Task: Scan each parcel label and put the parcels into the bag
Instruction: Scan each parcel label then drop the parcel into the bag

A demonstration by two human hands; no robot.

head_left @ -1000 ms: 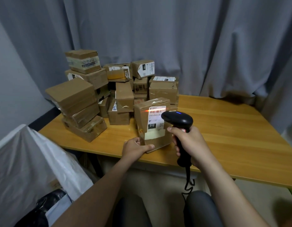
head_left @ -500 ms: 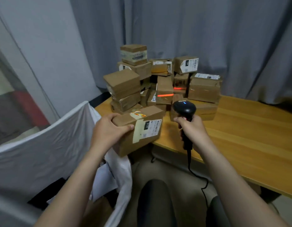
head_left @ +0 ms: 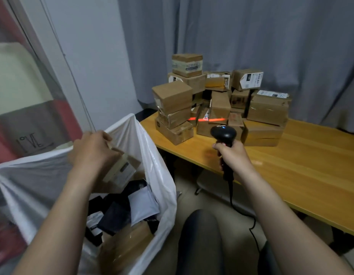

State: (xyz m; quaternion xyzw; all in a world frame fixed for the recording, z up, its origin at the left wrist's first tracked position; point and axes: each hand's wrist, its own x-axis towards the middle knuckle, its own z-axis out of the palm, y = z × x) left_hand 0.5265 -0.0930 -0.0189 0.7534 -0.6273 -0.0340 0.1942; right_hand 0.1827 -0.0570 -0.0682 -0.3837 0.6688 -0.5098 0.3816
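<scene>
Care matters as our left hand [head_left: 94,153], closed round the parcel [head_left: 120,169], lowers it inside the bag [head_left: 150,155] while our right hand [head_left: 232,155] grips the scanner [head_left: 223,134].

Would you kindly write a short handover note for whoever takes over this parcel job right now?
Left hand: gripping a labelled parcel, held over the open white bag, not yet let go.
Right hand: holding the scanner; its red line falls on the pile of parcels.
Done: several parcels already lie in the bag.
Left: drop this one in, then scan and bag the pile on the table.
</scene>
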